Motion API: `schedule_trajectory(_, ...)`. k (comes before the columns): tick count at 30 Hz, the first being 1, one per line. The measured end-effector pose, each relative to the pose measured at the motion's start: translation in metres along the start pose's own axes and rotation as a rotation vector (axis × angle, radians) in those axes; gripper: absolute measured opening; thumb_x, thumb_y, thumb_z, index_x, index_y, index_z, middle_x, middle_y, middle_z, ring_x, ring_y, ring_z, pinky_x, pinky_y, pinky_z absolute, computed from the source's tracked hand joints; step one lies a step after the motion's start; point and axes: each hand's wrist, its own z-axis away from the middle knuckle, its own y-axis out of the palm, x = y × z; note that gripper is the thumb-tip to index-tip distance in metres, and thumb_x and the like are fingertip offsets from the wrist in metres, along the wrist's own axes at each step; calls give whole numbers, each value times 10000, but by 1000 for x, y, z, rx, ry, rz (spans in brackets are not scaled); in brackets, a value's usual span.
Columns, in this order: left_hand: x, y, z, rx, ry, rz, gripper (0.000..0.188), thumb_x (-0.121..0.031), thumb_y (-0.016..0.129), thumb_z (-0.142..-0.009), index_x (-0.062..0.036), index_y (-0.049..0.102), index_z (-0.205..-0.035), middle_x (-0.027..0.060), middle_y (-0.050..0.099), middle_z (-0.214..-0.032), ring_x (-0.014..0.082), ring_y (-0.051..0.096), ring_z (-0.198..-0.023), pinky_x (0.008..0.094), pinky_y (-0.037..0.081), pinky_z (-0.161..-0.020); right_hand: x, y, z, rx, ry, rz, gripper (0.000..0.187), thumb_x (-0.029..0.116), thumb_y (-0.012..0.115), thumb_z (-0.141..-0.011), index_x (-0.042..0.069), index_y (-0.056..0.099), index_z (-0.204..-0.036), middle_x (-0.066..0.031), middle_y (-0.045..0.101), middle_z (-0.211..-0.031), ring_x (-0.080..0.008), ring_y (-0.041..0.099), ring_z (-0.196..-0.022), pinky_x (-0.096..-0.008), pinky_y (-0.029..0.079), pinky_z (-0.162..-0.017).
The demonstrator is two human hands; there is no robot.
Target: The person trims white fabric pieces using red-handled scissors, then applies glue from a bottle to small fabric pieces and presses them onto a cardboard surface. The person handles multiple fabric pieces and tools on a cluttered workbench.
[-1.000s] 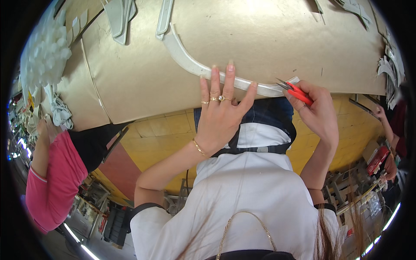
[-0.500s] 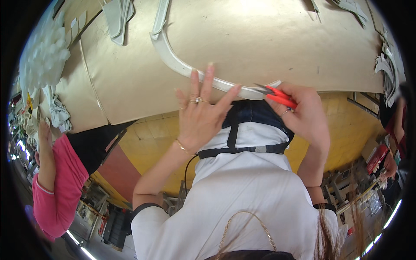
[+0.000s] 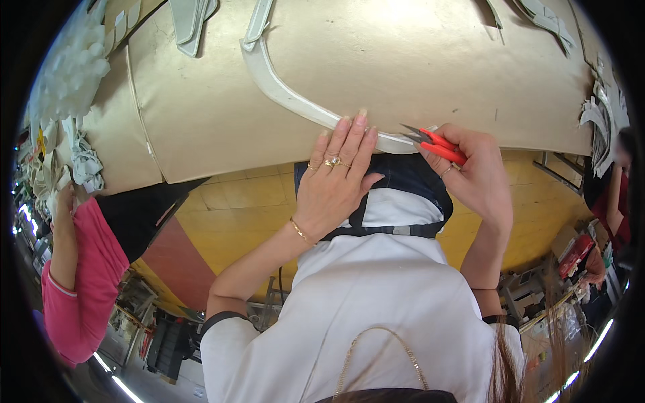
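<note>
A person's right hand (image 3: 474, 174) grips small red-handled snips with dark pointed blades (image 3: 440, 146), tips aimed left over the strip's near-right end; whether they touch it is unclear. The left hand (image 3: 334, 178), gold-ringed and unclenched, lays its fingers flat across the curved, pale grey-white strip (image 3: 274, 86), which arcs along the near edge of a gold-tan surface (image 3: 390, 64) toward far left. There, a narrow pale piece (image 3: 257, 21) meets its end. Farther left lie flat, pale grey pieces (image 3: 191, 27); at left, a pink-sleeved co-worker (image 3: 91, 269).
</note>
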Motion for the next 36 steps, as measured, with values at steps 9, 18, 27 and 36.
schedule_trajectory(9,-4,3,1,3,17,-159,754,-427,683,-826,-83,436,-1450,107,380,-1538,291,337,-1430,449,236,-1169,-3,4,8,-19,-303,-144,205,112,751,-755,-32,659,-868,-75,560,-651,-126,468,-577,-258,386,-544)
schedule_trajectory(18,-6,19,3,-62,49,-118,836,-516,763,-676,-269,447,-1409,285,304,-1525,453,292,-1413,531,201,-1162,-4,6,2,-87,-85,-149,132,73,699,-800,-36,651,-859,-45,544,-640,-89,428,-589,-246,364,-548)
schedule_trajectory(27,-9,15,3,-51,62,-221,849,-596,700,-710,-256,409,-1432,268,306,-1529,448,287,-1417,522,186,-1169,3,12,12,-3,-395,-205,102,35,671,-767,-25,653,-848,-65,539,-642,-99,463,-579,-260,370,-536)
schedule_trajectory(36,-3,16,6,-79,22,94,837,-644,631,-779,-78,464,-1373,274,314,-1526,435,280,-1426,511,190,-1166,-28,8,9,-105,-100,-146,124,111,718,-752,12,648,-779,-109,463,-573,-228,415,-507,-316,368,-503)
